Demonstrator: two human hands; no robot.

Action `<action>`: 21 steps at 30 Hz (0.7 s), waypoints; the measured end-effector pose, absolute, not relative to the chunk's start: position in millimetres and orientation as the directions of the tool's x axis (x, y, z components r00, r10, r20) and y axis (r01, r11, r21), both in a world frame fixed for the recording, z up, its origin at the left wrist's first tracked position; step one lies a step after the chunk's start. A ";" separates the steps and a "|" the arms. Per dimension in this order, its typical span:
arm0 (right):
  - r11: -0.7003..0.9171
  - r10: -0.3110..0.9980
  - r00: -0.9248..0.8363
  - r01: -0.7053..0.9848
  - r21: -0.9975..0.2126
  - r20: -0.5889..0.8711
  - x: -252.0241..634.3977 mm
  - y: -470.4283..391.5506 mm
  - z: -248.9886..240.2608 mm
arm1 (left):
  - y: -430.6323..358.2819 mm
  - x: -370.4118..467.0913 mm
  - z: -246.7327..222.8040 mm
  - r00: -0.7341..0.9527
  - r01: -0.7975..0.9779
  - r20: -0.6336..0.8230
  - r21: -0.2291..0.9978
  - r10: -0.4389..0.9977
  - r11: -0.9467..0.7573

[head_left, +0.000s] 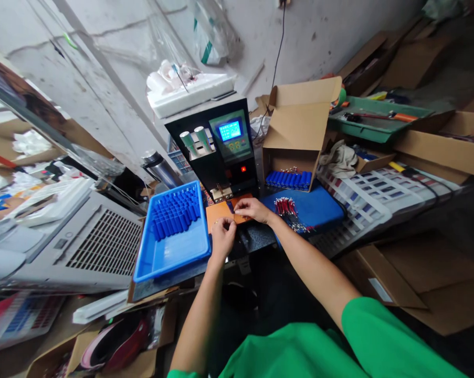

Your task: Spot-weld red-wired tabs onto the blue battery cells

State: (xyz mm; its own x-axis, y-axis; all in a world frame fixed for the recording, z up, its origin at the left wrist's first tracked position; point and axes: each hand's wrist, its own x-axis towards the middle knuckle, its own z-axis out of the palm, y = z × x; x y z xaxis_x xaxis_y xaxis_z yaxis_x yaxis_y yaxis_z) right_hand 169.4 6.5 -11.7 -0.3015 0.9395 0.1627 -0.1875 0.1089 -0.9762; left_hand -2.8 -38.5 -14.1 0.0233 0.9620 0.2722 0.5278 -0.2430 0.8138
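Note:
My left hand [224, 237] is closed in a pinch over the front of an orange board [213, 212], at the foot of a black machine with a lit blue screen [229, 131]. What its fingertips hold is too small to make out. My right hand [254, 210] also pinches, just right of a small dark-blue cylindrical cell [231, 206] below the machine's metal electrodes [221, 194]. A thin wire seems to run between the two hands, but I cannot tell which one grips it. Right of my right hand lies a bundle of red and black wire leads [286, 207].
A blue tray [174, 262] with rows of blue cells stands on the left. At the back right, an open cardboard box [295, 126] holds more blue cells. A steel flask [160, 168] stands behind the tray. A green tray [382, 118] of tools sits far right.

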 end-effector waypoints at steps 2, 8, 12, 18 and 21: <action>0.147 0.917 -0.352 -0.142 -0.979 0.188 166.4 7.0 -11.9 | -34.9 -6.4 -8.5 0.028 0.431 0.165 0.888 0.986 -0.161; 0.155 0.876 -0.446 -0.099 -0.983 0.183 162.0 6.4 -13.2 | -24.9 -8.7 5.1 0.064 0.380 0.024 0.924 0.998 -0.047; 0.159 0.884 -0.430 -0.093 -0.983 0.183 163.5 4.8 -12.5 | -21.4 -8.5 9.2 0.083 0.431 -0.008 0.902 0.997 -0.028; 0.172 0.885 -0.426 -0.071 -0.983 0.186 164.3 4.6 -10.7 | -21.0 -6.8 11.2 0.101 0.462 -0.051 0.887 0.994 -0.002; 0.179 0.887 -0.420 -0.063 -0.982 0.189 165.1 5.2 -10.5 | -20.2 -9.7 9.3 0.133 0.471 -0.029 0.881 0.991 -0.038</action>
